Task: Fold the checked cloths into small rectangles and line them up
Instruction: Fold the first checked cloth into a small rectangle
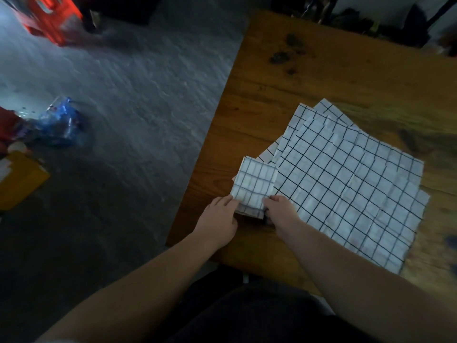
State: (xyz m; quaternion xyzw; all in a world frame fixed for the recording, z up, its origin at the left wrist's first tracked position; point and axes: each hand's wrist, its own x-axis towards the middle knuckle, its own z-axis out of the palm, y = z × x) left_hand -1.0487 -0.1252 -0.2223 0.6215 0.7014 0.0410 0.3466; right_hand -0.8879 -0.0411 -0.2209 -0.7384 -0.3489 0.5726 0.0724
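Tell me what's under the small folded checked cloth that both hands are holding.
The folded cloth overlaps the stack of spread checked cloths on the wooden table. The left hand and right hand grip its near edge. Whatever lies directly beneath is covered.

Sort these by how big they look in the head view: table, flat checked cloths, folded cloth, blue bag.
Wooden table
flat checked cloths
folded cloth and blue bag: those look alike, and the bag lies farther away, so unsure.

At centre frame, the left grip (218,217) and right grip (280,211) pinch the near edge of 1 folded checked cloth (256,185), overlapping a fanned stack of unfolded cloths (346,189) on the wooden desk (272,82).
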